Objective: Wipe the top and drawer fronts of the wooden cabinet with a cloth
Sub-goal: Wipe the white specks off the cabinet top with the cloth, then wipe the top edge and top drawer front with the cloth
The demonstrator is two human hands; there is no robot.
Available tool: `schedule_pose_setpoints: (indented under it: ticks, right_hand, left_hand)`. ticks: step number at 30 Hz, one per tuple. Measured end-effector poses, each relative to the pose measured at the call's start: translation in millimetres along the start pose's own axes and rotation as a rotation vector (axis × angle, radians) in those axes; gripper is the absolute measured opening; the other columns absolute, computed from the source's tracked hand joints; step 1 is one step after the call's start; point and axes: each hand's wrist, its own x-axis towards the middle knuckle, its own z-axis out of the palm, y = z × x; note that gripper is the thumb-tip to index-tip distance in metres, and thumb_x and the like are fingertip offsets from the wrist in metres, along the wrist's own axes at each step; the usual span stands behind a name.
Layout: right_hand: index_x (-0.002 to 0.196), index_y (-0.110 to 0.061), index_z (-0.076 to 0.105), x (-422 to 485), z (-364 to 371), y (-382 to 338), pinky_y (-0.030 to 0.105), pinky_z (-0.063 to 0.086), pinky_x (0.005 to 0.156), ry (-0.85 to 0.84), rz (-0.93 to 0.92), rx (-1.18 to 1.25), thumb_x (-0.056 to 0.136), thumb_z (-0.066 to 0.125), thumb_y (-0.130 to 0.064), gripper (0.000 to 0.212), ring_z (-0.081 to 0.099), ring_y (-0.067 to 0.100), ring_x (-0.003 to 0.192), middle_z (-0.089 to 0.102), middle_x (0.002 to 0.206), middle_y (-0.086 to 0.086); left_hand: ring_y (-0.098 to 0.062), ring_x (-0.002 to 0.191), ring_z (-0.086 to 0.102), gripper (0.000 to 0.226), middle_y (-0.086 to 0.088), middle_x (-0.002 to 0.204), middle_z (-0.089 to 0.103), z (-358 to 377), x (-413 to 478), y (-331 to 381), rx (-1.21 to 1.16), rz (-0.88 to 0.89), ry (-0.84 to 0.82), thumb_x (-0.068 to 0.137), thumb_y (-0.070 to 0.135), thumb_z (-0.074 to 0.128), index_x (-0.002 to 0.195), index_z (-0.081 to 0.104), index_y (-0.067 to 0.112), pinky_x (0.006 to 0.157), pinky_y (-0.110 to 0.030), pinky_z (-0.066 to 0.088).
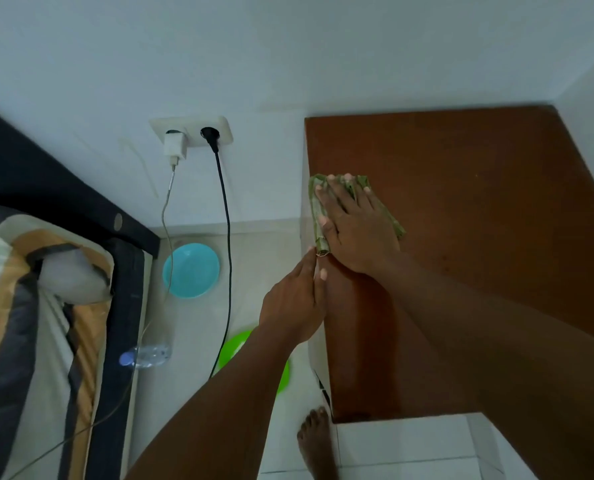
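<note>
Right hand (354, 223) spread flat, fingers apart, pressing folded green cloth (323, 233) onto top of wooden cabinet (479, 209) near its left edge, palm bearing down, likely so fabric kept full contact with surface. Cloth bunched at that edge, one end hanging just over it. Left hand (297, 299) set along same edge just below cloth, fingers together and nearly straight, fingertips touching cloth's lower end; gripping nothing, apparently steadying body or catching dust swept off top. Cabinet top brown, bare, tucked into corner between white walls. Drawer fronts out of sight from this angle, so judged not yet reached. Beside cabinet, on pale floor: blue bowl (191, 270), green plate (254, 358) partly hidden behind left forearm, plastic bottle (146, 355) lying on side. White charger (175, 147) and black plug (209, 135) seated in wall socket (219, 128), cables trailing down. Bed with striped bedding (29, 306) at far left. Bare foot (318, 441) by cabinet's front corner.
</note>
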Motion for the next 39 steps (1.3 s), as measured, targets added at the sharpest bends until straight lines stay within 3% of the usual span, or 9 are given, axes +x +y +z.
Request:
schedule_pose_setpoints:
  ticks: [7,16,18,21,25,27,31,35,39]
  right_hand:
    - [0.160,-0.029,0.006,-108,10,-18,0.043,0.001,0.125,0.008,0.005,-0.004,0.105,0.019,-0.046,0.059,-0.001,0.024,0.155,0.003,0.168,-0.001]
    - [0.157,-0.029,0.025,-239,24,-57,0.044,0.014,0.123,0.042,-0.045,0.098,0.102,0.023,-0.037,0.055,0.015,0.026,0.154,0.020,0.166,-0.004]
    - [0.154,-0.026,0.035,-260,26,-63,0.047,0.023,0.121,0.048,-0.056,0.173,0.100,0.022,-0.034,0.056,0.024,0.027,0.152,0.031,0.162,-0.003]
    - [0.144,-0.018,0.052,-289,29,-63,0.048,0.038,0.112,0.136,-0.097,0.221,0.096,0.043,-0.015,0.048,0.041,0.030,0.143,0.050,0.151,0.004]
    - [0.129,-0.014,0.062,-326,22,-60,0.039,0.057,0.087,0.115,-0.118,0.173,0.088,0.068,-0.005,0.042,0.063,0.028,0.113,0.069,0.121,0.006]
    - [0.122,-0.015,0.065,-346,22,-51,0.029,0.054,0.072,0.126,-0.112,0.153,0.083,0.072,-0.002,0.042,0.066,0.023,0.092,0.070,0.106,0.005]
    - [0.118,-0.010,0.066,-361,16,-34,0.023,0.046,0.059,0.241,-0.014,0.136,0.079,0.073,0.004,0.042,0.063,0.021,0.077,0.070,0.095,0.007]
    - [0.125,-0.005,0.062,-346,8,-24,0.034,0.058,0.080,0.368,0.018,0.116,0.087,0.074,-0.007,0.040,0.066,0.028,0.103,0.069,0.116,0.014]
    - [0.132,-0.001,0.058,-334,7,-8,0.045,0.054,0.098,0.406,0.096,0.141,0.088,0.070,0.000,0.045,0.058,0.037,0.124,0.064,0.130,0.019]
  left_hand:
    - [-0.031,0.124,0.060,0.054,0.000,0.155,0.049,30,-96,8,0.006,0.008,0.051,0.108,0.046,0.020,0.160,0.022,0.032,0.095,-0.039,0.050]
    - [-0.028,0.118,0.064,0.052,-0.004,0.147,0.057,78,-207,0,0.011,0.067,0.120,0.109,0.033,0.030,0.160,0.024,0.030,0.087,-0.036,0.053]
    - [-0.024,0.127,0.059,0.052,-0.003,0.152,0.052,83,-221,-2,0.020,0.074,0.124,0.109,0.032,0.031,0.160,0.025,0.026,0.094,-0.036,0.052]
    - [-0.019,0.149,0.036,0.055,0.001,0.166,0.032,88,-235,-1,0.061,0.073,0.092,0.109,0.035,0.028,0.162,0.021,0.021,0.116,-0.037,0.039]
    - [-0.020,0.156,0.018,0.057,0.002,0.170,0.019,85,-248,9,0.118,0.091,0.059,0.110,0.037,0.025,0.163,0.013,0.020,0.123,-0.034,0.022]
    - [-0.022,0.157,0.013,0.058,0.002,0.170,0.015,81,-252,15,0.141,0.097,0.041,0.110,0.037,0.025,0.163,0.011,0.019,0.125,-0.035,0.019]
    - [-0.022,0.158,0.006,0.059,0.000,0.171,0.012,76,-251,18,0.224,0.119,0.028,0.109,0.039,0.024,0.163,0.010,0.018,0.127,-0.038,0.017]
    - [-0.023,0.158,0.001,0.061,-0.002,0.171,0.010,79,-241,20,0.299,0.172,0.008,0.107,0.039,0.025,0.163,0.012,0.017,0.127,-0.042,0.018]
    - [-0.027,0.156,0.016,0.063,-0.009,0.167,0.024,90,-240,20,0.322,0.185,0.047,0.102,0.037,0.035,0.160,0.028,0.011,0.121,-0.049,0.031]
